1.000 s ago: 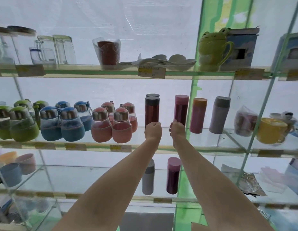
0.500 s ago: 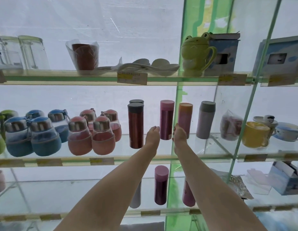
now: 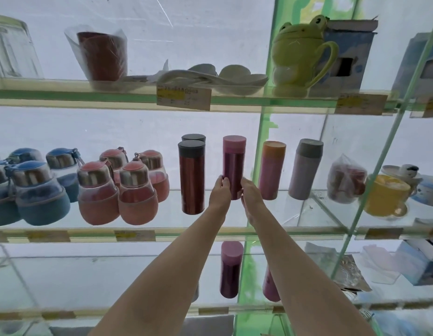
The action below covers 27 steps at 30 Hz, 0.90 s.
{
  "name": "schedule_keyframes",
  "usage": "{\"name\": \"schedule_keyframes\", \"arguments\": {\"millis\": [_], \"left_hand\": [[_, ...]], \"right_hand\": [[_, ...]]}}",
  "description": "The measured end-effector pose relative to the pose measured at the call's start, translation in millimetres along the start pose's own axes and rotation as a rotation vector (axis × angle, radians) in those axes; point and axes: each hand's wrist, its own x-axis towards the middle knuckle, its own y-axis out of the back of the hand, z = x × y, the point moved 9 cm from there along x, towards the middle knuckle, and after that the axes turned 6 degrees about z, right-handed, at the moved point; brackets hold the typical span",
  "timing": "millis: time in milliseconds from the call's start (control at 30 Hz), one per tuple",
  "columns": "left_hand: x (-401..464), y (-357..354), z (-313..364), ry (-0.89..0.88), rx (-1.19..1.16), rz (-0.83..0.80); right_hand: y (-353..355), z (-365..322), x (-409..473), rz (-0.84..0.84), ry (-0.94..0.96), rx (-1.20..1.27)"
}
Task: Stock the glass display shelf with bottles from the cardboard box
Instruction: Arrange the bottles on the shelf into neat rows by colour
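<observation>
At frame centre we see both hands — left hand (image 3: 220, 194) and right hand (image 3: 249, 194) — grasping the upright magenta bottle (image 3: 233, 163) on the glass shelf (image 3: 295, 230), beside the dark red flask (image 3: 191, 177).

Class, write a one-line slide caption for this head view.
Both hands, left and right, hold the magenta bottle upright on the glass shelf.

Both grips (image 3: 231, 190) raised, fingers curled
</observation>
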Motion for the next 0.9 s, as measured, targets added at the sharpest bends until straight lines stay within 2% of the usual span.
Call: {"name": "schedule_keyframes", "arguments": {"millis": [233, 533, 667, 800, 900], "left_hand": [[-0.9, 6.7, -3.0, 0.043, -0.068, 0.011], [-1.3, 8.9, -5.4, 0.017, -0.004, 0.055], [-6.8, 18.3, -3.5, 0.036, 0.053, 0.146], [-13.0, 29.6, 8.6, -0.022, 0.164, 0.242], [-16.9, 17.1, 17.0, -0.072, 0.192, 0.172]], "right_hand": [[-7.5, -2.2, -3.1, -0.064, 0.017, -0.044], [-4.7, -0.8, -5.2, -0.043, 0.001, -0.029], [-3.5, -2.5, -8.5, -0.048, -0.034, -0.066], [8.5, -5.5, -13.6, -0.02, -0.087, -0.093], [22.3, -12.0, -19.5, 0.012, -0.12, -0.106]]}}
